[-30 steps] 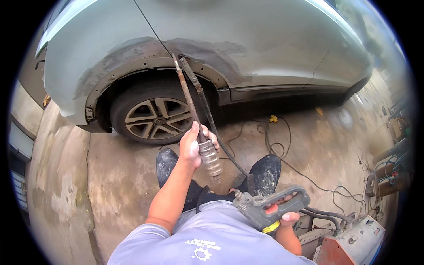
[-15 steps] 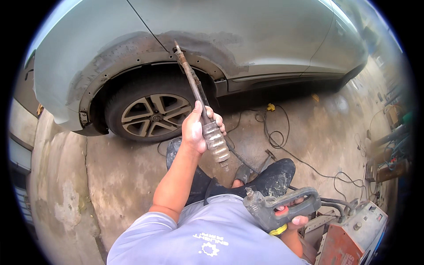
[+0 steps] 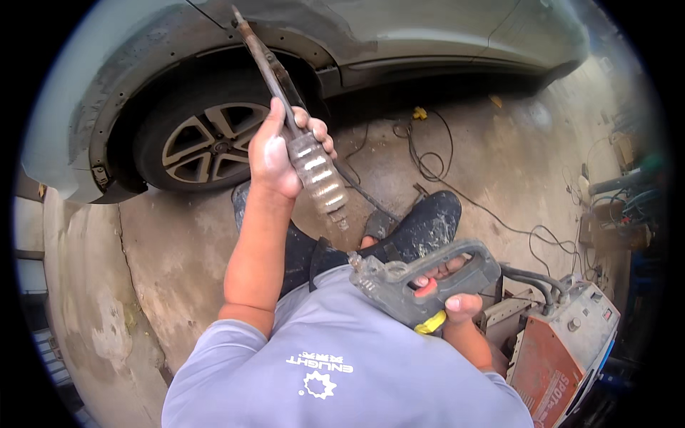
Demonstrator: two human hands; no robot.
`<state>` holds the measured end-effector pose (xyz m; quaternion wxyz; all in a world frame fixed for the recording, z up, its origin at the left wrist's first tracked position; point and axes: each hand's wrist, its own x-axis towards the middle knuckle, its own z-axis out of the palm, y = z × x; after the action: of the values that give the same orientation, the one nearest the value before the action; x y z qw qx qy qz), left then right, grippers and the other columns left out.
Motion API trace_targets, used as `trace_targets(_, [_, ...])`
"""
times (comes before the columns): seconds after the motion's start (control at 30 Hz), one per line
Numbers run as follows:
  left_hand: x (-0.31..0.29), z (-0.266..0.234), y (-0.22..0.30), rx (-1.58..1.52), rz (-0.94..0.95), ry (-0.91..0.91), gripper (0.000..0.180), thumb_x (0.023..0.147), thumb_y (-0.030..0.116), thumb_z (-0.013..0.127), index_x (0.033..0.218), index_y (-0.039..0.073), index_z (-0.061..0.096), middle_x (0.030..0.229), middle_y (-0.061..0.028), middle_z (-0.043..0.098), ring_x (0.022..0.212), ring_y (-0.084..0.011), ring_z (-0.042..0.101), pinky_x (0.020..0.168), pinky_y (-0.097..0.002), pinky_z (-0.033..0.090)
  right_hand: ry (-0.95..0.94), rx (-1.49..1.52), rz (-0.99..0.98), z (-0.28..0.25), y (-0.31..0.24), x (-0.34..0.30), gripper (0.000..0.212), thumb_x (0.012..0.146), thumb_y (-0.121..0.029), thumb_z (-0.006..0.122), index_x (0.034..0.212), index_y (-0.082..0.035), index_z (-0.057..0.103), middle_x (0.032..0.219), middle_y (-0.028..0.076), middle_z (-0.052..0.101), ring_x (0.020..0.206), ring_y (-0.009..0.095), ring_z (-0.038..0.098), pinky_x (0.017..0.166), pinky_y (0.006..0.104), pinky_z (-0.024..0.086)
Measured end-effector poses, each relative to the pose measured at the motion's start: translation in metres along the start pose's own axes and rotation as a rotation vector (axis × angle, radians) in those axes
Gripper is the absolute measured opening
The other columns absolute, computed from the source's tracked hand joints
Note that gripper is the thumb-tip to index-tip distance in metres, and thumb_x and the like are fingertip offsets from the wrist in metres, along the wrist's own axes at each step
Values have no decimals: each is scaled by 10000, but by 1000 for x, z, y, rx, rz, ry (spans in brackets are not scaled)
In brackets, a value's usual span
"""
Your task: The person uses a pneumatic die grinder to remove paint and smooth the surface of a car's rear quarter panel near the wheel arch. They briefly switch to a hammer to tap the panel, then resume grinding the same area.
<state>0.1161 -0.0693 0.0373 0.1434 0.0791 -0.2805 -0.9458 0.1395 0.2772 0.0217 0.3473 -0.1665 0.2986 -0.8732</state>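
My left hand (image 3: pixel 277 160) is closed round a slide hammer (image 3: pixel 315 171), a worn metal rod with a pointed tip and a ribbed metal cylinder at its lower end. Its tip points up toward the car's wheel arch (image 3: pixel 303 50); whether they touch I cannot tell. Low on the right, my right hand (image 3: pixel 464 308) grips a dark grey spot welding gun (image 3: pixel 399 291) with a loop handle, red trigger and yellow piece underneath. Some fingers pass through the loop by the trigger. The gun is in front of my shirt, its metal nozzle toward the left.
A grey-green car (image 3: pixel 428 32) with sanded patches fills the far side, its wheel (image 3: pixel 221 146) at left. An orange and grey welding machine (image 3: pixel 564 357) stands close on my right, thick cables leading from it. A thin cable (image 3: pixel 492 221) loops over the concrete floor (image 3: pixel 171 235).
The car and floor have shifted up and left in view. Both hands, still holding the slide hammer and welding gun, appear further left and higher; the gun is nearer the slide hammer.
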Motion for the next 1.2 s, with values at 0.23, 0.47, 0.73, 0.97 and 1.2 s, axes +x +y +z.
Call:
trace_targets(0.23, [-1, 4, 2, -55, -15, -52, 468, 1086, 518, 403, 881, 118, 535, 825, -155, 651, 717, -316, 660, 664, -483, 576, -1, -7, 36, 3, 1, 7, 802, 623, -158, 659, 1418, -97, 569, 1311, 179, 636, 980, 211, 565, 1082, 422, 421])
trace_targets(0.47, [-6, 8, 4, -98, -36, -57, 472, 1086, 524, 401, 885, 119, 538, 828, -156, 648, 726, -321, 662, 667, -490, 579, 9, 33, 38, 4, 1, 13, 739, 624, -144, 652, 1362, -146, 613, 1353, 165, 633, 998, 219, 561, 1098, 404, 410])
trace_targets(0.73, [-8, 27, 5, -111, -37, 48, 489, 1086, 547, 390, 859, 128, 498, 768, -144, 619, 662, -318, 632, 607, -477, 558, 51, 111, -83, 14, 2, 7, 657, 598, -91, 680, 1254, -127, 669, 1215, 102, 664, 1085, 221, 597, 886, 359, 491])
trace_targets(0.97, [-6, 22, 6, -120, -17, -17, 485, 1095, 532, 372, 879, 124, 520, 801, -123, 624, 726, -314, 648, 663, -489, 571, 230, 112, -162, 21, 10, 2, 635, 603, -100, 676, 1235, -109, 620, 1049, 61, 610, 999, 185, 579, 890, 354, 500])
trace_targets(1.2, [-6, 29, 8, -115, -25, 41, 487, 1089, 541, 385, 873, 127, 521, 797, -126, 623, 710, -313, 639, 651, -486, 553, 82, 168, -107, 41, -3, 17, 604, 625, -59, 663, 1222, -126, 595, 1027, 36, 560, 975, 191, 569, 1015, 458, 401])
